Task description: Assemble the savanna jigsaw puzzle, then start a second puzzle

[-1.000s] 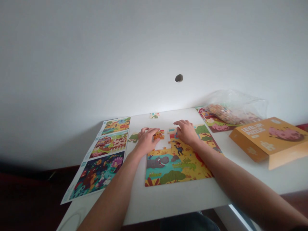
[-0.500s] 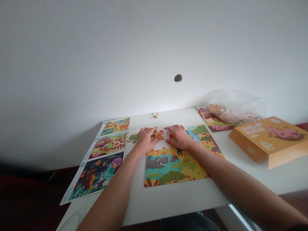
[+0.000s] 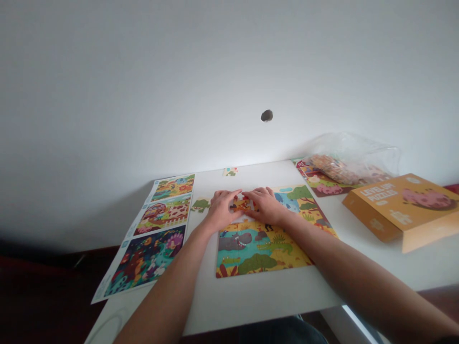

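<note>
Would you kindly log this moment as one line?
left hand: at orange puzzle pieces | right hand: over jigsaw | puzzle box: right of jigsaw

Matt cardboard puzzle (image 3: 274, 244), crinkled clear plastic bag (image 3: 362, 155), smooth tabletop (image 3: 258, 298), thin paper sheet (image 3: 161, 217)

The person's forearms (image 3: 175, 272) reach over the near edge of the table (image 3: 215, 310); left hand (image 3: 218, 211) and right hand (image 3: 266, 208) face each other, fingers (image 3: 227, 195) bent, fingertips nearly meeting.

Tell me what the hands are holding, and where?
The left hand is at the orange puzzle piece's left side, the right hand at its right; I can't tell whether either grips it.
</note>
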The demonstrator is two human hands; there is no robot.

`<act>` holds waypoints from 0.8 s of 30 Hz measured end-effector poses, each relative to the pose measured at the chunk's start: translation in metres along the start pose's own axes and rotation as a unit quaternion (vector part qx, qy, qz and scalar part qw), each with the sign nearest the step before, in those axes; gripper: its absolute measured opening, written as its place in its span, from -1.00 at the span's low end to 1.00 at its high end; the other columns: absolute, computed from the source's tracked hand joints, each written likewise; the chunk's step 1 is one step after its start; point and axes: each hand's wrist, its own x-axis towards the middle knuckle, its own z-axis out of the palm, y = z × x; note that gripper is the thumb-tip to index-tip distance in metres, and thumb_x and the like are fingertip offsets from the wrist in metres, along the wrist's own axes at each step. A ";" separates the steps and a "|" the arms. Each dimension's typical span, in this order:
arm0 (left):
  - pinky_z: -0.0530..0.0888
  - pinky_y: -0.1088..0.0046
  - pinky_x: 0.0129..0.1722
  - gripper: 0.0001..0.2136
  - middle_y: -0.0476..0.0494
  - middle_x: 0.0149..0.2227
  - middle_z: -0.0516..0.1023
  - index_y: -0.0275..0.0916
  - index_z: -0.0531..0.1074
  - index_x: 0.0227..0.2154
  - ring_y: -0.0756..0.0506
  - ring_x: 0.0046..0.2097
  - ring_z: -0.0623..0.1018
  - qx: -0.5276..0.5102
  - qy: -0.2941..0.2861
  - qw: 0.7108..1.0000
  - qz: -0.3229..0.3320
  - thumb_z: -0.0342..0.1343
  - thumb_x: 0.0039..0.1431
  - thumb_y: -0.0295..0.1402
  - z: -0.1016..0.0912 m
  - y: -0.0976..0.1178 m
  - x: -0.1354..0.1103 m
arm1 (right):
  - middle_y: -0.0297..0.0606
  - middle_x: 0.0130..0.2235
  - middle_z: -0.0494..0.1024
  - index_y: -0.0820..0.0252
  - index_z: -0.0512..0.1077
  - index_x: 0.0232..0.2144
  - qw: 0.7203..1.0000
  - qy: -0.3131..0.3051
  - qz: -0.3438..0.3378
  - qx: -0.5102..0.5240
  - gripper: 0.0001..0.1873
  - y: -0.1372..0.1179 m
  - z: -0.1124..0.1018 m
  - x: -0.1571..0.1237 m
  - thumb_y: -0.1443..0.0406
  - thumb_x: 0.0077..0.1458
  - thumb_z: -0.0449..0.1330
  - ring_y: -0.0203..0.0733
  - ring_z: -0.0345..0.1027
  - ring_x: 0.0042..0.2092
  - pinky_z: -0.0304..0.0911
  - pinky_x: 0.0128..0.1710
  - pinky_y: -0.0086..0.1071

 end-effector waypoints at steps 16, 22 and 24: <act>0.47 0.28 -0.03 -0.77 -0.06 -0.31 0.65 -0.14 0.58 -0.14 -0.15 -0.13 0.57 -0.095 0.076 0.989 -0.087 0.12 0.16 -0.31 -0.005 -0.009 0.005 | -0.17 0.10 0.49 0.08 0.31 0.20 0.997 0.066 -0.032 0.000 -0.44 -0.002 -0.006 0.002 0.09 0.20 0.19 0.02 0.21 0.12 -0.07 0.22 -0.07; 0.53 0.27 -0.09 -0.78 -0.12 -0.29 0.66 -0.18 0.58 -0.20 -0.17 -0.13 0.59 -0.147 0.063 0.983 -0.095 0.15 0.12 -0.27 -0.004 -0.010 0.004 | -0.23 0.02 0.56 0.08 0.40 0.11 0.992 0.123 -0.002 0.028 -0.62 0.002 -0.001 0.002 0.20 0.28 0.09 -0.05 0.27 0.05 0.05 0.13 -0.18; 0.54 0.27 -0.11 -0.77 -0.14 -0.28 0.66 -0.19 0.58 -0.21 -0.19 -0.12 0.60 -0.163 0.057 0.980 -0.095 0.15 0.12 -0.25 -0.002 -0.010 0.004 | -0.23 0.00 0.57 0.09 0.42 0.08 0.990 0.138 0.010 0.035 -0.65 0.003 0.001 0.002 0.24 0.27 0.09 -0.07 0.29 0.03 0.08 0.10 -0.20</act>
